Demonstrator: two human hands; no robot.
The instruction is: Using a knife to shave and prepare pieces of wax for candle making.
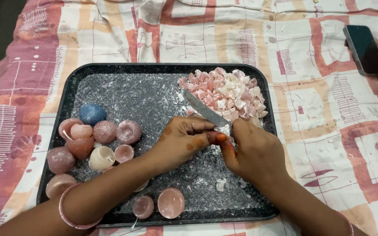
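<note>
Black and dusted with white crumbs, the tray [259,76] lies on a patterned cloth [337,131] in red, orange and cream. Near the middle of the tray the right hand [254,153] is clenched around the handle of a knife [204,110], whose blade points toward the far edge. The left hand [182,140] pinches a small pale wax piece [225,129] against the blade, though the fingers hide most of it, so its shape is hard to tell. A heap of pink and white wax chunks [226,94] fills the far right corner. Along the left edge sit round wax candles [95,140], mostly pink, one blue [92,114]. Two more [160,204] rest at the near edge. A dark phone [364,48] lies on the cloth, well apart from the tray.
</note>
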